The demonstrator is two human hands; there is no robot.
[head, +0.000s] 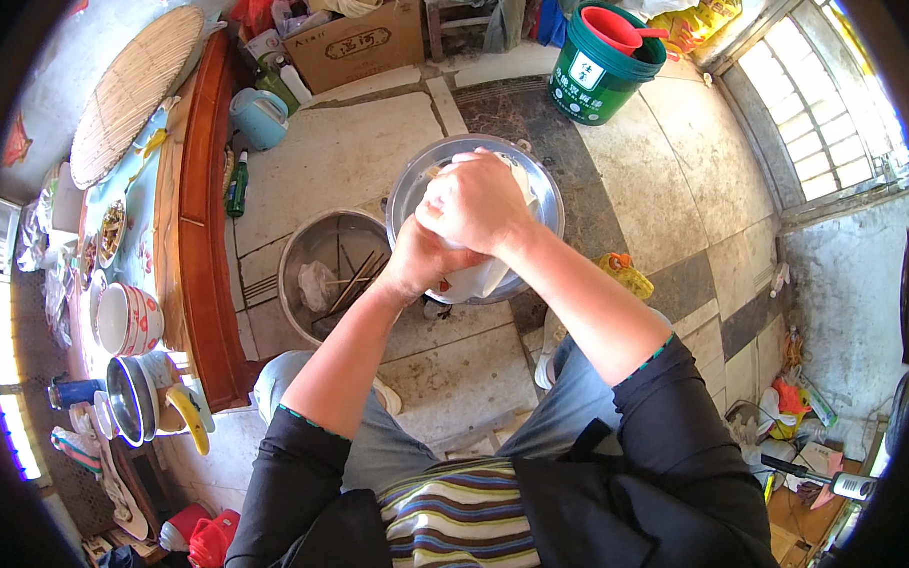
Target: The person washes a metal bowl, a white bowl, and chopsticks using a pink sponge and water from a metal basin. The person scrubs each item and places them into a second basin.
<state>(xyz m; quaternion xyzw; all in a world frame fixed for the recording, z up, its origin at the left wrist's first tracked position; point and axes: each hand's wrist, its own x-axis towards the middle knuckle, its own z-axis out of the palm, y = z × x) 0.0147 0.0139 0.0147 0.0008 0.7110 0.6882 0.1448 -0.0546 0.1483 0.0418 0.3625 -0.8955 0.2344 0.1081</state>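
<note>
My left hand [425, 257] and my right hand [476, 198] are pressed together over a metal basin [553, 205]. The right lies above the left, its fingers curled. Between and below them shows a white bowl [463, 286] with a printed pattern, which the left hand grips; part of it is covered by the hands. What the right hand closes on is hidden. To the left on the floor stands a second metal basin [284, 278], holding chopsticks [355, 280] and a crumpled whitish thing [315, 285].
A wooden table [214, 298] with stacked bowls [129, 319] and dishes runs along the left. A green bucket [600, 82] with a red dipper [612, 30] stands at the upper right. A green bottle [237, 186] is beside the table; a yellow oil bottle [629, 276] lies near my right knee.
</note>
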